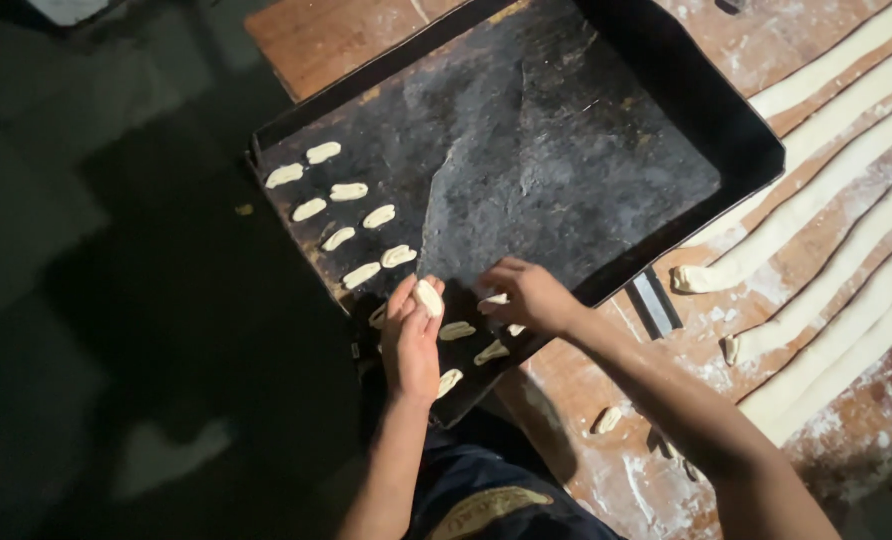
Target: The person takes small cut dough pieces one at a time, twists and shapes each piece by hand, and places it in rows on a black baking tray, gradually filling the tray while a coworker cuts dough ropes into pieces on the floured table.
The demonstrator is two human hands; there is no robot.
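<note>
The left hand pinches a small dough piece in its grip at the fingertips, above the near corner of the dark baking tray, while the right hand has its fingers pressed down on another piece just beside that grip. The soft dough may squash or stick to the fingers if the pinch tightens. That corner overhangs the floured surface below the grip, so a hard press might tip the tray and crowd the rows beyond.
</note>
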